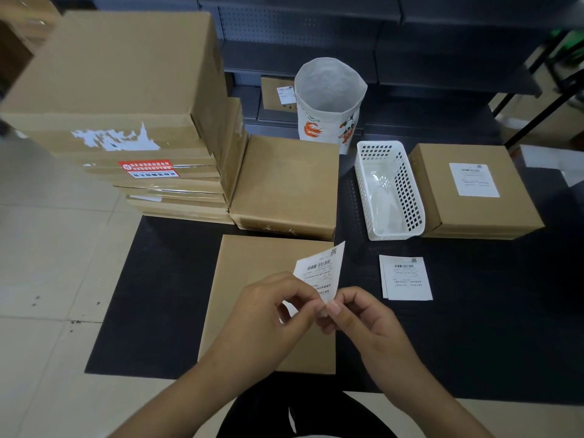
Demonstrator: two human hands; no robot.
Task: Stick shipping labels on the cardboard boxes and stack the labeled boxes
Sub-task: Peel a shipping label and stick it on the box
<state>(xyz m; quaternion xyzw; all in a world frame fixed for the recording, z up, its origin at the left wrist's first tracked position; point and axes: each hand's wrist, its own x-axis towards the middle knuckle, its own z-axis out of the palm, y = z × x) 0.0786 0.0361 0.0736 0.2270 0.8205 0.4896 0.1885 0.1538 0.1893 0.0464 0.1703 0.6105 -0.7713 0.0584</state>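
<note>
At the six o'clock edge, both forearms reach in over a black mat [151, 279] laid on a pale tiled floor [47, 248]. The left hand [268, 311] and the right hand [357, 314] meet at the centre, each pinching the lower corner of a shipping label [320, 273] between thumb and fingertips; the remaining fingers of both hands are curled loosely. The label stands tilted, its barcode side facing the camera, raised above a flat, unlabeled cardboard box [252, 279] that lies on the mat directly beneath the hands.

At about three o'clock from the hands, a small pile of loose labels [406, 278] lies flat on the mat, apart from the box.

Farther out, at twelve o'clock, a second plain cardboard box [284, 184] lies flat. Just to its right stands a white perforated plastic basket [388, 191], and beyond that, at two o'clock, a labeled box [474, 191] with its white sticker facing up.

At ten o'clock rises a tall stack of cardboard boxes [126, 90]; one bears torn white label remnants, another a red and white sticker.

Farthest away, at twelve o'clock, an open white bag [328, 102] printed with orange figures stands upright before dark metal shelving [410, 42], with another labeled carton [276, 93] just behind its left side.
</note>
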